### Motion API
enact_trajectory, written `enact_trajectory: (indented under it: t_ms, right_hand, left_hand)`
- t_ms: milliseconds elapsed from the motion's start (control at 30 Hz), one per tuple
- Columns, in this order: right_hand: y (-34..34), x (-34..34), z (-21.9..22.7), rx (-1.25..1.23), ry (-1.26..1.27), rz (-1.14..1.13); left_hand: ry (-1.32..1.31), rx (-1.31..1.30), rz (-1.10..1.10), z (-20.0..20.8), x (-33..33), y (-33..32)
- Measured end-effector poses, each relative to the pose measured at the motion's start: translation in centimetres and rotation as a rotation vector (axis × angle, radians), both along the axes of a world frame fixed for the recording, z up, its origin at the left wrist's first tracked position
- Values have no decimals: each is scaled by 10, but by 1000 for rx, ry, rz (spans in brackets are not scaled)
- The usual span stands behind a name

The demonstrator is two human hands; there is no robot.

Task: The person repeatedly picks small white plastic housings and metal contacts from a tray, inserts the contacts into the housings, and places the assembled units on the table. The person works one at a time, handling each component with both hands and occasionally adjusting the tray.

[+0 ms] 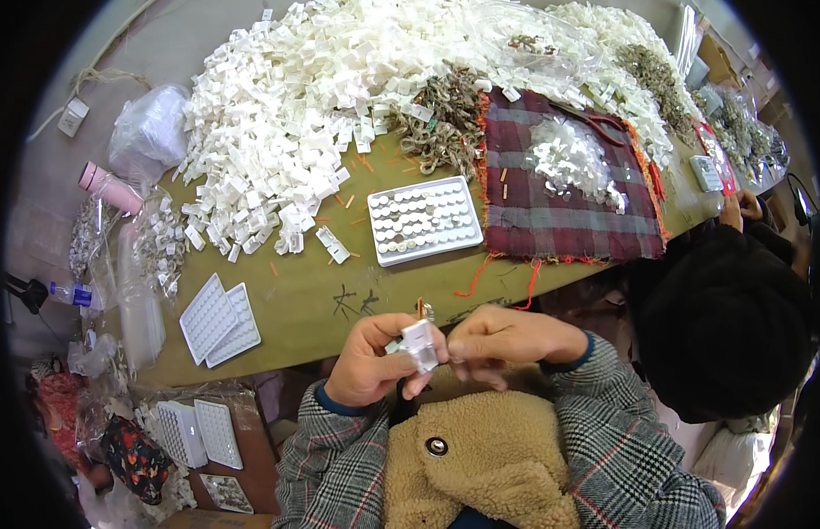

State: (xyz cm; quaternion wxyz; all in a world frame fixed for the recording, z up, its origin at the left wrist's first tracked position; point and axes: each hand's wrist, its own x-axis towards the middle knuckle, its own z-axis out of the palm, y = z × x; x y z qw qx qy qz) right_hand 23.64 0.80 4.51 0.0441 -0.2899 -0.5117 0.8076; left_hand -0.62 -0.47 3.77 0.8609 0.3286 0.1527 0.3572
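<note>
In front of my chest, my left hand (373,357) grips a small white plastic casing (419,344) between thumb and fingers. A thin copper-coloured strip (420,308) sticks up at its top end. Close against the casing's right side is my right hand (507,339), its fingertips pressed together; what they hold, if anything, is hidden. Beyond my hands lies a white tray (381,249) with rows of small round white pieces. A single white casing (332,245) rests left of that tray, with thin copper strips scattered around it.
A large heap of white casings (277,115) covers the table's far side. A plaid cloth (524,216) bears clear plastic pieces (573,159) and scissors (608,132). Two stacked trays (238,326) lie at left. A tangled grey-brown bundle (445,119) adjoins the heap. Another person (727,317) sits at right.
</note>
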Motion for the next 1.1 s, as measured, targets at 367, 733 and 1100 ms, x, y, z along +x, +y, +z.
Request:
enact_trajectory:
  t_ms: [367, 733, 1100]
  right_hand:
    - [14, -16, -7, 437, 507, -462]
    - [4, -29, 2, 45, 642, -808]
    - [-20, -31, 15, 724, 86, -619]
  left_hand:
    - [-582, -282, -206, -18, 7, 0]
    - [10, -11, 99, -11, 11, -8]
    - [-2, 13, 408, -9, 21, -11]
